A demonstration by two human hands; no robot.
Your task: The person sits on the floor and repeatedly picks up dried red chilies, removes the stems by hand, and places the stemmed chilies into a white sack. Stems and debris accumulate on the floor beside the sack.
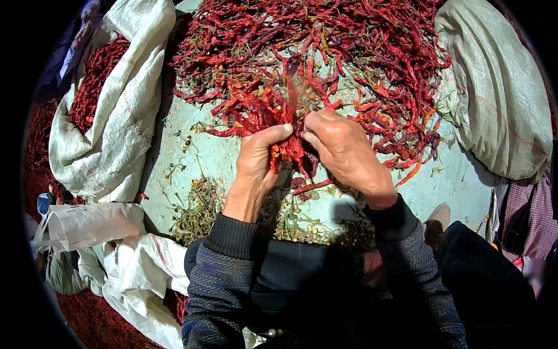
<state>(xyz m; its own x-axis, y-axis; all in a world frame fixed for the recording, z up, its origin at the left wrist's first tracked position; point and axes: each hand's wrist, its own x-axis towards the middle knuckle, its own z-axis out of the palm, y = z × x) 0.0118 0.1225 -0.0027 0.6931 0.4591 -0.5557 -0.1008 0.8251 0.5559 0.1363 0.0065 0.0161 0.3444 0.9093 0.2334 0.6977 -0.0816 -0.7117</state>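
My left hand [257, 152] is closed around a bunch of dried red chili peppers [285, 150], its thumb pressed on top. Against the right side of that bunch, my right hand [346, 146] has its fingers curled and pinched together; what lies between the fingertips is hidden. A red pepper just above the hands is blurred by motion. Beyond them spreads a large heap of whole dried chili peppers [244, 30], many with green-brown stems. Loose peppers [311, 186] also lie below my hands.
The peppers rest on a pale green surface [436, 192]. Pulled-off stems are piled [198, 213] near my left forearm. A white woven sack [126, 113] holding peppers stands left, another woven sack [492, 96] right. A translucent plastic bag [93, 224] lies at lower left.
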